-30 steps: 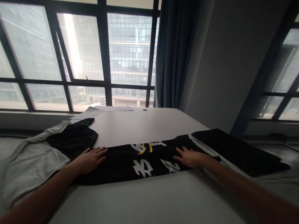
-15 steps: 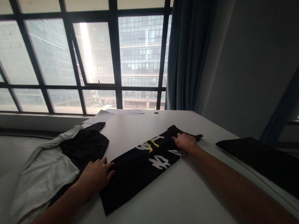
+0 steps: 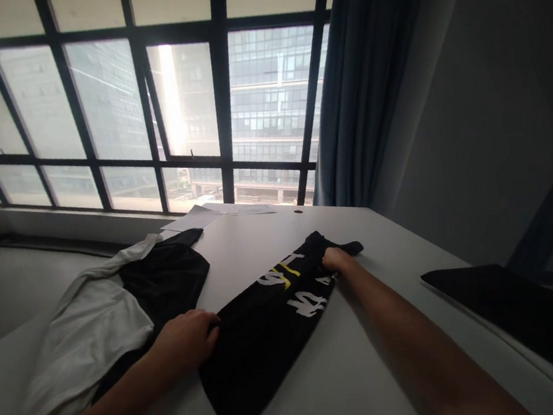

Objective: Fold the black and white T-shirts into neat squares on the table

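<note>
1. The printed cloth (image 3: 257,343) lies slanted on the tabletop (image 3: 369,370), mid-frame. The right hand (image 3: 338,261) has its grip clamped on the far end; pulling from there alone could crease it.
2. The left hand (image 3: 189,337) touches the left edge; whether that grip pinches, I cannot tell. If loose, the edge could slip.
3. The pile (image 3: 100,321), frame left, sits near enough to snag.

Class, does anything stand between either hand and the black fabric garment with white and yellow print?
Nothing visible does: the left hand touches the black garment at its left edge, the right hand near its far end.
</note>
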Motion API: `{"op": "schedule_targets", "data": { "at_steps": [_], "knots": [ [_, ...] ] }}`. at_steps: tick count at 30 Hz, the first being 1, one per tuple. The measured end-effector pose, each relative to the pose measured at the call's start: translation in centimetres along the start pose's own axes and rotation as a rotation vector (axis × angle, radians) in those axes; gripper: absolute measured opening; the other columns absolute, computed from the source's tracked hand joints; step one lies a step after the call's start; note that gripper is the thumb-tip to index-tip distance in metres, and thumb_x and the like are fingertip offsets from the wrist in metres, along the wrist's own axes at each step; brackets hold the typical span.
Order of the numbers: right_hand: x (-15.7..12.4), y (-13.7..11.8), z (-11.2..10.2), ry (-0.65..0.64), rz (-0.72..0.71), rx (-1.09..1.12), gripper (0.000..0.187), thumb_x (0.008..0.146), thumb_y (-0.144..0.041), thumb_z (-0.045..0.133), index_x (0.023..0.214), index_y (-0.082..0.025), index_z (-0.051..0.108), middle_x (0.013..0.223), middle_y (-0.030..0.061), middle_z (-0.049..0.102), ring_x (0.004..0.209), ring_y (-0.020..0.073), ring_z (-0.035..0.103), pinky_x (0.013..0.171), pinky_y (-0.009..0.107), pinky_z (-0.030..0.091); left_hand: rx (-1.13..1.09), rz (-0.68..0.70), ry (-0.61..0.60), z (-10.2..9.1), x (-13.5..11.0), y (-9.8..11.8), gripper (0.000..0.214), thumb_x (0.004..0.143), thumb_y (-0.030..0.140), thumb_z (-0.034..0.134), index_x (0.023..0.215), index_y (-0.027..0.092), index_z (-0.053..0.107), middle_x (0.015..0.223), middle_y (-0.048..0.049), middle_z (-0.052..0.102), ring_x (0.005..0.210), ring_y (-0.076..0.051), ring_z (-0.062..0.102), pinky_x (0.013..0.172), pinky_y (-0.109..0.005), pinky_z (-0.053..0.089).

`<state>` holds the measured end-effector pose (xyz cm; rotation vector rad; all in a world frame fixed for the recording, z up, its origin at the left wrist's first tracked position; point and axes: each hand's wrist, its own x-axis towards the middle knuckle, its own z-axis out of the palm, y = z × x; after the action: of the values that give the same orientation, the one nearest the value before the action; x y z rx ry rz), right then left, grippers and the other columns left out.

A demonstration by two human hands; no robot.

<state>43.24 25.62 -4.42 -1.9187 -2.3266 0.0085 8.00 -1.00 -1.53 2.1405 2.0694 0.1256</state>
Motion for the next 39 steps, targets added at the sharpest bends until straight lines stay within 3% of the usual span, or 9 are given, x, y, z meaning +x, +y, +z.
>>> {"op": "schedule_targets", "data": {
  "at_steps": [5, 7, 9, 15, 21, 23, 27, 33, 39],
  "knots": [
    [0.6, -0.9, -0.7, 0.152, 0.224, 0.042, 0.062, 0.099, -0.037, 0.036, 0.153, -0.009, 0.026, 0.154, 0.025, 0.031, 0.135, 0.0328, 0.043, 0.106, 0.043, 0.038, -0.151, 0.13, -0.046, 1.5, -0.6, 1.1, 0.041, 0.086, 0.04, 0.046, 0.118, 0.032, 0.07, 0.121, -0.0046, 0.072, 0.114, -0.026, 0.064, 0.098, -0.036, 0.048],
    [-0.9, -1.1, -1.4, 0.164, 0.292, 0.043, 0.059, 0.099, -0.038, 0.035, 0.153, -0.014, 0.029, 0.155, 0.0225, 0.028, 0.134, 0.0351, 0.043, 0.105, 0.049, 0.037, -0.18, 0.173, -0.048, 1.9, -1.0, 1.9, 0.042, 0.085, 0.04, 0.046, 0.12, 0.031, 0.07, 0.122, -0.0049, 0.071, 0.116, -0.026, 0.063, 0.1, -0.036, 0.047],
    [-3.7, -1.5, -2.1, 0.093, 0.177, 0.032, 0.053, 0.095, -0.03, 0.045, 0.147, -0.019, 0.042, 0.151, 0.0179, 0.039, 0.129, 0.033, 0.048, 0.103, 0.047, 0.04, -0.181, 0.177, -0.054, 2.1, -1.5, 2.8, 0.043, 0.086, 0.039, 0.045, 0.12, 0.028, 0.07, 0.122, -0.007, 0.071, 0.116, -0.027, 0.063, 0.1, -0.038, 0.047],
    [-16.4, -3.5, -3.0, -0.144, -0.524, 0.267, 0.053, 0.073, -0.005, 0.058, 0.12, -0.026, 0.068, 0.138, 0.0035, 0.055, 0.122, 0.0237, 0.055, 0.103, 0.034, 0.045, -0.204, 0.223, -0.096, 1.3, -3.1, 5.4, 0.038, 0.085, 0.035, 0.046, 0.106, 0.023, 0.075, 0.099, -0.0081, 0.077, 0.094, -0.026, 0.07, 0.08, -0.035, 0.05],
    [-23.2, -2.3, -4.2, -0.07, -0.49, 0.357, 0.027, 0.079, -0.003, 0.056, 0.091, -0.018, 0.075, 0.123, 0.0081, 0.066, 0.104, 0.0223, 0.065, 0.096, 0.035, 0.05, -0.206, 0.5, -0.351, 0.1, -4.2, 7.7, 0.037, 0.089, 0.042, 0.045, 0.095, 0.021, 0.075, 0.081, -0.003, 0.074, 0.071, -0.018, 0.064, 0.064, -0.027, 0.048],
    [-24.1, -1.0, -4.9, -0.061, -0.419, 0.266, 0.027, 0.079, -0.003, 0.058, 0.09, -0.019, 0.075, 0.124, 0.0066, 0.066, 0.108, 0.0241, 0.064, 0.099, 0.038, 0.048, -0.148, 0.571, -0.305, 0.0, -4.0, 8.3, 0.032, 0.088, 0.036, 0.049, 0.103, 0.022, 0.074, 0.096, -0.0042, 0.073, 0.082, -0.019, 0.065, 0.072, -0.029, 0.05],
    [-26.1, 1.3, -5.2, -0.074, -0.358, 0.228, 0.04, 0.076, -0.003, 0.06, 0.108, -0.023, 0.074, 0.132, 0.0049, 0.062, 0.117, 0.0259, 0.06, 0.103, 0.039, 0.046, -0.09, 0.676, -0.018, 0.9, -2.9, 9.0, 0.049, 0.081, 0.021, 0.061, 0.129, 0.028, 0.06, 0.134, -0.0069, 0.059, 0.12, -0.026, 0.056, 0.1, -0.04, 0.046],
    [-27.8, 2.3, -3.9, -0.022, -0.409, 0.411, 0.035, 0.079, -0.007, 0.058, 0.105, -0.022, 0.076, 0.131, 0.0068, 0.062, 0.12, 0.0247, 0.058, 0.107, 0.039, 0.043, -0.168, 0.838, 0.014, 3.3, -1.4, 9.4, 0.023, 0.088, 0.023, 0.058, 0.103, 0.029, 0.074, 0.128, -0.0019, 0.067, 0.118, -0.023, 0.06, 0.107, -0.039, 0.041],
    [-27.3, 2.3, -3.5, 0.028, -0.444, 0.479, 0.026, 0.08, -0.01, 0.058, 0.094, -0.021, 0.077, 0.122, 0.0066, 0.067, 0.114, 0.0236, 0.061, 0.105, 0.041, 0.044, -0.233, 0.859, 0.068, 4.3, -1.1, 8.8, 0.024, 0.092, 0.024, 0.052, 0.1, 0.025, 0.074, 0.122, -0.0047, 0.071, 0.119, -0.023, 0.061, 0.106, -0.038, 0.042]
  ]
}}
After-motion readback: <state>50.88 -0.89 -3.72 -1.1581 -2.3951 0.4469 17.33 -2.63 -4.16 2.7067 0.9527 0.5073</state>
